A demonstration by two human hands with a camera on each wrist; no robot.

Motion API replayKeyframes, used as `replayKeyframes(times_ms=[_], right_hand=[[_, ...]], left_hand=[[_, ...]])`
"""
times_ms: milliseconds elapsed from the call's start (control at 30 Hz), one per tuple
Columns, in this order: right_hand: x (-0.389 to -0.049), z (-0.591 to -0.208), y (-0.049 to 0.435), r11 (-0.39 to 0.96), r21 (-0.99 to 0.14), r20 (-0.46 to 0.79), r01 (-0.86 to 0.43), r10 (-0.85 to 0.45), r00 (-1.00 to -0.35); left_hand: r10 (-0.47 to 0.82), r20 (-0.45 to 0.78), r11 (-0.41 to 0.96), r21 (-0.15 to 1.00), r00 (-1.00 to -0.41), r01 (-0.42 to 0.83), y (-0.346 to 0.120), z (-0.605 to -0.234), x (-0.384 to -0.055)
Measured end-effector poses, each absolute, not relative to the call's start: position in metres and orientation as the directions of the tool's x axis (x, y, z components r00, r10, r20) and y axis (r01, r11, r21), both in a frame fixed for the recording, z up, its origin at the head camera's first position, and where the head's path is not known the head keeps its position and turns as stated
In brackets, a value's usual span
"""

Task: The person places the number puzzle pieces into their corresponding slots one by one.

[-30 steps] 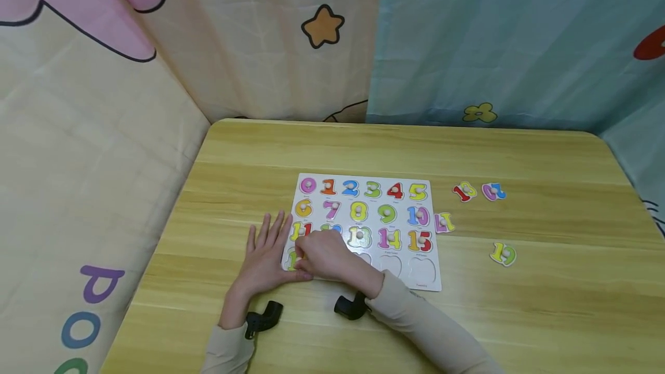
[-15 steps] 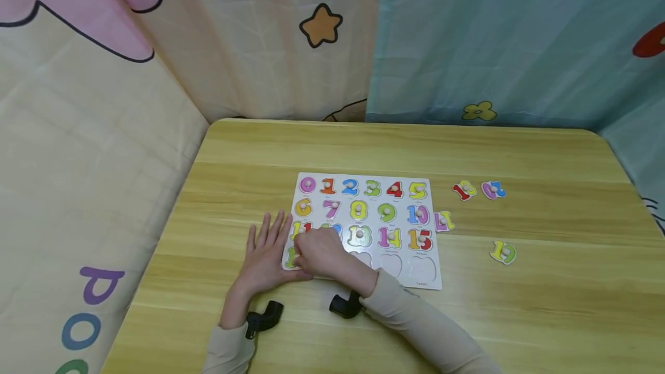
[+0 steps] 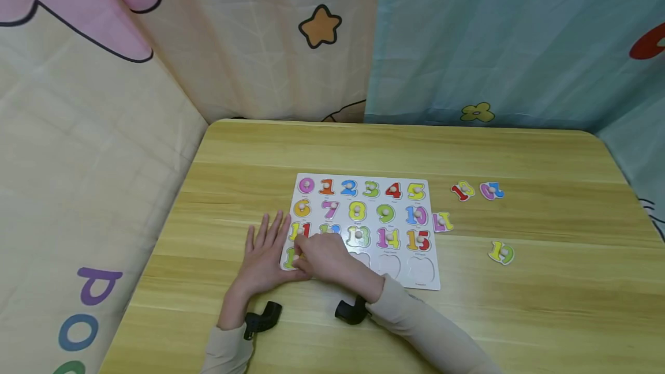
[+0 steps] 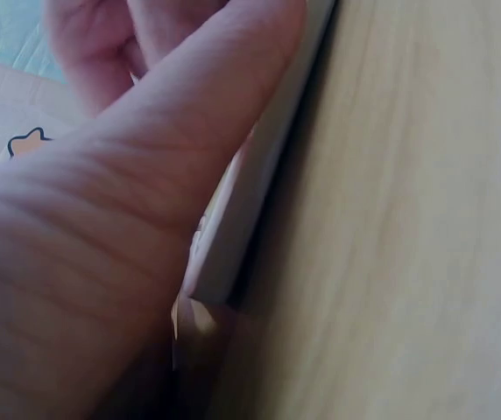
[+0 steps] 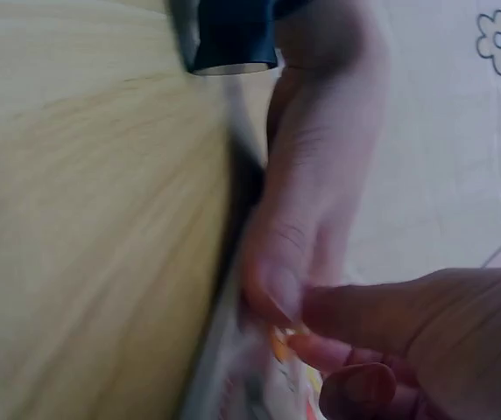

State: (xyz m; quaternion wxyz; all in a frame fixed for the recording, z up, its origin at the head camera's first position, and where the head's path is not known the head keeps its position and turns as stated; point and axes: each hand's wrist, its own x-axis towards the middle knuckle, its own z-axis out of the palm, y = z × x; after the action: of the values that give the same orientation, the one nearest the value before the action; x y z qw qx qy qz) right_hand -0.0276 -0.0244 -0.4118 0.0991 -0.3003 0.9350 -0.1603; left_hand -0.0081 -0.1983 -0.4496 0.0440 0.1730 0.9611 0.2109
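A white number puzzle board [image 3: 433, 281] lies on the table, with knobbed pieces in its upper three rows. My left hand [image 3: 262, 258] is spread beside the board's lower left corner, its thumb along the front edge; the left wrist view shows that hand [image 4: 172, 131] close over the board's side [image 4: 233, 236]. With curled fingers my right hand [image 3: 327, 255] pinches a green number puzzle piece [image 3: 289, 258] at the bottom left slot. The piece is mostly hidden under the fingers. In the right wrist view, the right hand [image 5: 426, 332] is near the left thumb.
Right of the board lie several loose number pieces: a red and yellow one [image 3: 463, 191], a purple and blue one [image 3: 491, 191], a pink and yellow one [image 3: 443, 222] touching the board's edge, and a yellow and green one [image 3: 501, 253]. Curtains [image 3: 260, 45] stand behind the table [image 3: 561, 201].
My right hand shifts slightly at the bottom left slot, and a little more of the green piece's top shows. The left hand stays in place.
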Motion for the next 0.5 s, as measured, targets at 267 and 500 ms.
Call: replayKeyframes(times_ms=[267,500], right_hand=[[-0.037,-0.396,0.039,0.763,-0.492,0.056,-0.419,-0.452,-0.89],[-0.048,-0.39,0.129,0.854,-0.497,0.064,-0.153,-0.14,-0.988]], left_hand=[[0.342,-0.039,0.85,0.439,-0.939,0.291,-0.197,-0.45,-0.01],[0.335,-0.058,0.856,0.436,-0.94,0.278,-0.199,-0.454,-0.01]])
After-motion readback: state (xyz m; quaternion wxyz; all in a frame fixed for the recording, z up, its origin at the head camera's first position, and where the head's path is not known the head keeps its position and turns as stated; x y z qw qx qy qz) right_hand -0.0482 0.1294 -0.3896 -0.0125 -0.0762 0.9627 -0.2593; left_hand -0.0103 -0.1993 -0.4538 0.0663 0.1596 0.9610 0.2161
